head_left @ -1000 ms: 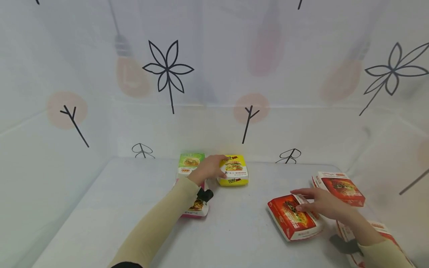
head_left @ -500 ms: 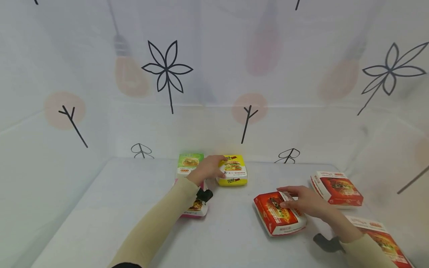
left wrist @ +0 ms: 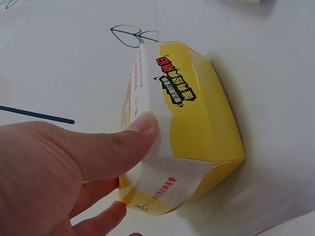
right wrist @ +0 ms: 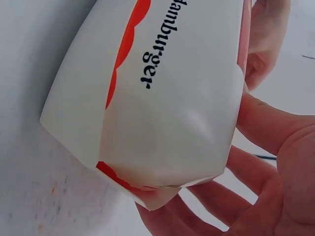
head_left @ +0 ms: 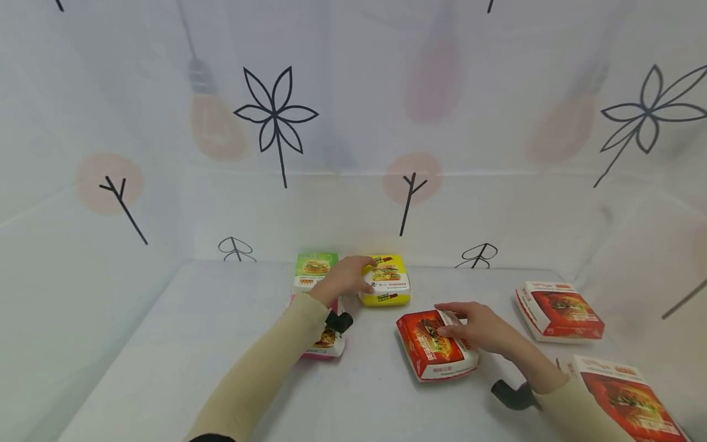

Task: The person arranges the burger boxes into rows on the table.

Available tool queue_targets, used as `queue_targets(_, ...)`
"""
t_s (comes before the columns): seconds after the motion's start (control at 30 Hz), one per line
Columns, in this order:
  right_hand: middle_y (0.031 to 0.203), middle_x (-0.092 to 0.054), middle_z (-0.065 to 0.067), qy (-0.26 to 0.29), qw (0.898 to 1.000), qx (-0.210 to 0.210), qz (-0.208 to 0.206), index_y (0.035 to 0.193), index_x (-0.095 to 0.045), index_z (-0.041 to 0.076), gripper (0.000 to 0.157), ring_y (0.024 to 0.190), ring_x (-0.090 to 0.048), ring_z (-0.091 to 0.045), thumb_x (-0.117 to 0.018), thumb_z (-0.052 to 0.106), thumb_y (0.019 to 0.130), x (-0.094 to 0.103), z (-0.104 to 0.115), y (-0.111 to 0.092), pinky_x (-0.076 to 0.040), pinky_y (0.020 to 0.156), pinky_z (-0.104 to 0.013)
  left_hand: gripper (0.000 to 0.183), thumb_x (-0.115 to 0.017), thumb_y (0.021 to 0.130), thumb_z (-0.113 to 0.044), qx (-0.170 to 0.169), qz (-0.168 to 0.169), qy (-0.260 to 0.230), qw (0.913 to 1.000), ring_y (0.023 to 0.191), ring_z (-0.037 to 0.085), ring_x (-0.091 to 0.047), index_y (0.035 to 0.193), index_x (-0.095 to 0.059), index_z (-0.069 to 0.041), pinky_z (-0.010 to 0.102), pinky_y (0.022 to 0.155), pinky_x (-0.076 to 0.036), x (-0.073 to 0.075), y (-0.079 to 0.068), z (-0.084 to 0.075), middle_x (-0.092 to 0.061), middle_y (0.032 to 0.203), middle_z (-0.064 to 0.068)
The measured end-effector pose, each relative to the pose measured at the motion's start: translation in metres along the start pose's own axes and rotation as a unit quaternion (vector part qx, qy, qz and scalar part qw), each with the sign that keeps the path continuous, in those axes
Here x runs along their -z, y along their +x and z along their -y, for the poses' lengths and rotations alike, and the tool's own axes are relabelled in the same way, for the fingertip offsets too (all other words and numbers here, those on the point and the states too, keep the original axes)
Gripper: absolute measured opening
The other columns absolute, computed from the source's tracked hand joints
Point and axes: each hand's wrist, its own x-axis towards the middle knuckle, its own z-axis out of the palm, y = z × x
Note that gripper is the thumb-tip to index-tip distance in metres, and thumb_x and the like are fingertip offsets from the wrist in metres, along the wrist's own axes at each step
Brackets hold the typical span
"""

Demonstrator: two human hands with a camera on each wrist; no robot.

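At the back of the table, my left hand [head_left: 345, 277] grips the left side of a yellow burger box [head_left: 389, 283]. The left wrist view shows the thumb on the box's edge and the other fingers round its corner. My right hand [head_left: 479, 328] holds a red and white burger box [head_left: 429, 345] by its right side, in front of the yellow one and slightly to its right. From the right wrist, the box's white side [right wrist: 170, 113] shows the word "Hamburger", with fingers curled around its end.
A green burger box [head_left: 316, 265] and a pink one [head_left: 324, 348] stand left of the yellow box, partly covered by my left arm. Two more red burger boxes, one farther back [head_left: 563, 312] and one nearer [head_left: 626, 393], lie along the right side. A patterned white cloth [head_left: 353, 209] hangs behind.
My right hand has moved left with the red burger box, away from the other red boxes and closer to the yellow one. The left hand has kept its place on the yellow box.
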Motion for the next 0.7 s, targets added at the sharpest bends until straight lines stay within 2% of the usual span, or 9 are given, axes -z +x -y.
queue_targets(0.47, 0.133, -0.057, -0.021, -0.004, 1.000, -0.003, -0.009, 0.140, -0.059, 0.015, 0.069, 0.120, -0.051, -0.039, -0.074, 0.052, 0.084, -0.018, 0.024, 0.013, -0.049, 0.090, -0.062, 0.053, -0.081, 0.084, -0.025, -0.019, 0.002, 0.013, 0.9997, 0.127, 0.025, -0.050, 0.134, -0.062, -0.022, 0.044, 0.109, -0.039, 0.002, -0.002, -0.004, -0.056, 0.141, 0.002)
queue_targets(0.7, 0.132, -0.058, -0.020, 0.006, 1.000, 0.008, -0.015, 0.140, -0.059, 0.013, 0.071, 0.120, -0.051, -0.038, -0.073, 0.055, 0.084, -0.028, 0.032, 0.022, -0.051, 0.088, -0.059, 0.055, -0.081, 0.084, -0.025, -0.022, -0.006, 0.031, 0.9993, 0.129, 0.025, -0.050, 0.136, -0.061, -0.023, 0.044, 0.108, -0.040, 0.001, -0.003, -0.005, -0.055, 0.143, 0.001)
